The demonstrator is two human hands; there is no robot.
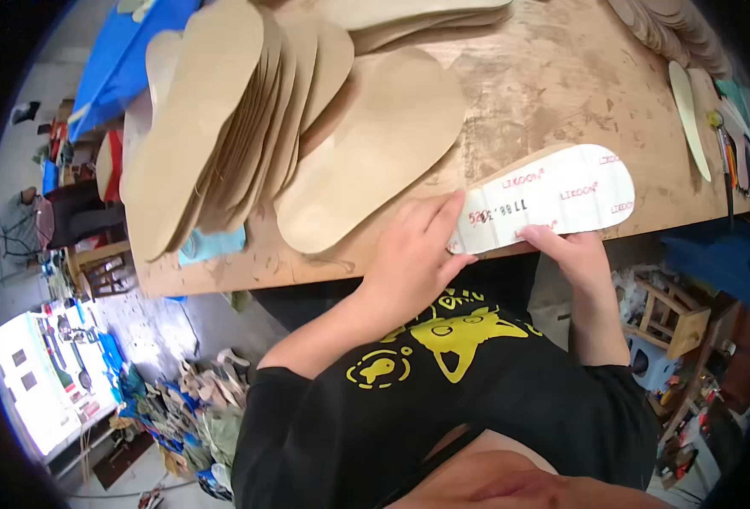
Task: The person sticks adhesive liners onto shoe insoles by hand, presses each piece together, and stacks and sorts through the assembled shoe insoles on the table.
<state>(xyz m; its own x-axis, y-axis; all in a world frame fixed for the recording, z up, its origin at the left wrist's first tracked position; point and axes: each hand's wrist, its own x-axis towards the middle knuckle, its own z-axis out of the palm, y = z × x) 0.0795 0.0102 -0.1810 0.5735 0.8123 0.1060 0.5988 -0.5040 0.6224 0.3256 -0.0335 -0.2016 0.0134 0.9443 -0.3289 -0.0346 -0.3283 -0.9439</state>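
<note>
A white insole (574, 191) printed with red "LIKOON" lettering and dark numbers lies near the table's front edge, with a tan layer showing along its far side. My left hand (417, 246) grips its narrow left end, fingers over the top and thumb at the near edge. On the near side, my right hand (570, 252) pinches the insole, thumb on top and the other fingers hidden beneath. Just beyond my left hand rests a large tan insole (383, 144), next to a leaning stack of similar tan insoles (201, 127).
More tan insoles (426, 21) are piled at the back of the wooden table (544, 102), others (672, 34) at the far right. A pale curved strip (691, 123) lies near pens and tools (725, 148). Light blue material (213, 246) sits under the left stack. A wooden stool (672, 314) stands right.
</note>
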